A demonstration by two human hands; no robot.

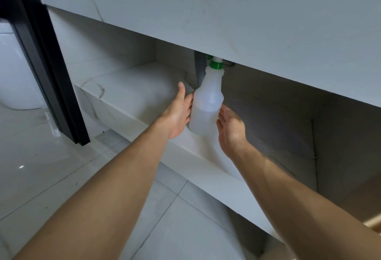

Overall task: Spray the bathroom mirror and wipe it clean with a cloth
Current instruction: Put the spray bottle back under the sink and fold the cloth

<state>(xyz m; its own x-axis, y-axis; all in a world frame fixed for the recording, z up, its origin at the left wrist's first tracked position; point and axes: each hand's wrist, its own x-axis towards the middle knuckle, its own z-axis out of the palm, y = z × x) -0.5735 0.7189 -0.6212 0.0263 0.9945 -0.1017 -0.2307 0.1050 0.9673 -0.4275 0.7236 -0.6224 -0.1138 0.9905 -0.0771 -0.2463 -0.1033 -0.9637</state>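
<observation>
Head view: spray bottle (207, 103), translucent white with green collar, upright on the lower marble shelf (132, 88) under the bench (226, 12); left hand (178, 115) grip open, fingers flat against the bottle's left side; right hand (231, 127) grip open, fingertips touching its lower right side; neither closed around it; grey pipe (199, 67) just behind the bottle; black frame (47, 57) well left of both hands
</observation>
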